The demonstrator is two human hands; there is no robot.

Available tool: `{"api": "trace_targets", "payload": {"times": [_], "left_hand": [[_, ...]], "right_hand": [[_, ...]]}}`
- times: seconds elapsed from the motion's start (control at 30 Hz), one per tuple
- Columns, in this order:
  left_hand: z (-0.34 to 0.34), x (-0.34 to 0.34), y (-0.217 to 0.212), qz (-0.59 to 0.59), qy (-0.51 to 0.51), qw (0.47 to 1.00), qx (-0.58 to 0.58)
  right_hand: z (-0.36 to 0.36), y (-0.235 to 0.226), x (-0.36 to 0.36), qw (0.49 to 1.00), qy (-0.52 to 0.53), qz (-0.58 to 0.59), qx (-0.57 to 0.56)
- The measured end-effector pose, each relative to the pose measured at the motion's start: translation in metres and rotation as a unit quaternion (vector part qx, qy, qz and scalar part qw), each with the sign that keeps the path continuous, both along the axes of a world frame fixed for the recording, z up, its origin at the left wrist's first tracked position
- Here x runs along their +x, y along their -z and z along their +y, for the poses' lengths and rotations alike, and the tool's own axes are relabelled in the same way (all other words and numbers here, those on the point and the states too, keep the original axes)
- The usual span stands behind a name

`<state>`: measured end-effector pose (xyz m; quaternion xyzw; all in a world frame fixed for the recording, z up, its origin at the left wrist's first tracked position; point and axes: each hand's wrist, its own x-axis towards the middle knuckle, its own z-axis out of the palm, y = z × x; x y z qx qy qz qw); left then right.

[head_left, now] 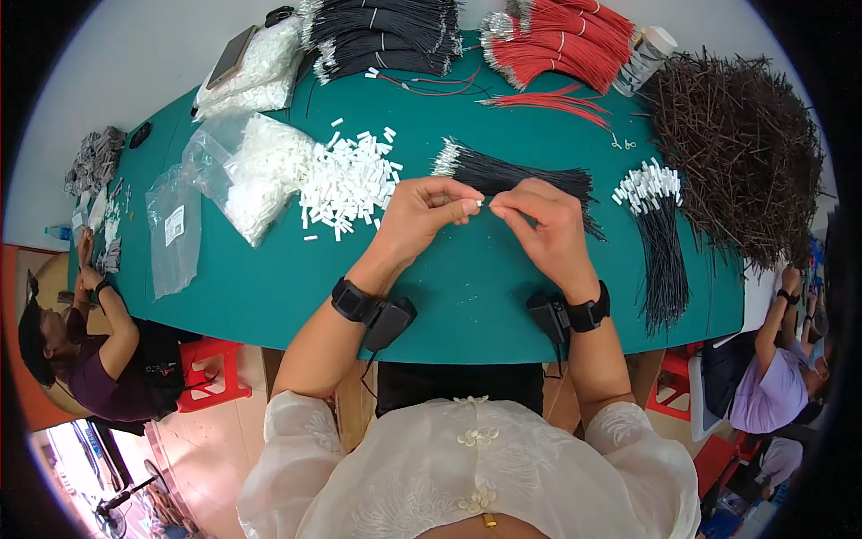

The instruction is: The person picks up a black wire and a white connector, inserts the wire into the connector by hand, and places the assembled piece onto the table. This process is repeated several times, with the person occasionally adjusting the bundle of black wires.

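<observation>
Just in front of the black wires, my two hands meet fingertip to fingertip. My left hand (pixel 417 214) is closed in a pinch on a small white plastic sleeve (pixel 479 204), whose end shows between thumb and forefinger. My right hand (pixel 554 225) pinches close beside it; what its fingertips hold is too small to make out. Behind the hands lies a loose bundle of black wires (pixel 521 171) with silvery ends at the left. A heap of white sleeves (pixel 350 184) spreads left of my left hand. To the right lie black wires capped with white sleeves (pixel 663 242).
A clear bag of white sleeves (pixel 260 180) and a flat plastic bag (pixel 173 238) lie left. Black wire bundles (pixel 386 40) and red wire bundles (pixel 561 40) stand at the back, near a jar (pixel 645 63). A dark brown tangled pile (pixel 732 153) fills the right. Other people work at both sides.
</observation>
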<state>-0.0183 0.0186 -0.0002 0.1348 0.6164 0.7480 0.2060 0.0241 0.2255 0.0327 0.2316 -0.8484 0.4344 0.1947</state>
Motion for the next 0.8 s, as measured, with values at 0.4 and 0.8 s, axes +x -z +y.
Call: {"api": "trace_targets", "payload": {"times": [0.4,0.8], "left_hand": [[0.003,0.002,0.001,0.0,-0.005,1.0,-0.008],[0.004,0.003,0.004,-0.001,-0.017,1.0,-0.002]], "right_hand": [[0.0,0.004,-0.001,1.0,0.007,0.002,0.001],[-0.008,0.008,0.001,0.999,0.046,0.018,-0.016]]}}
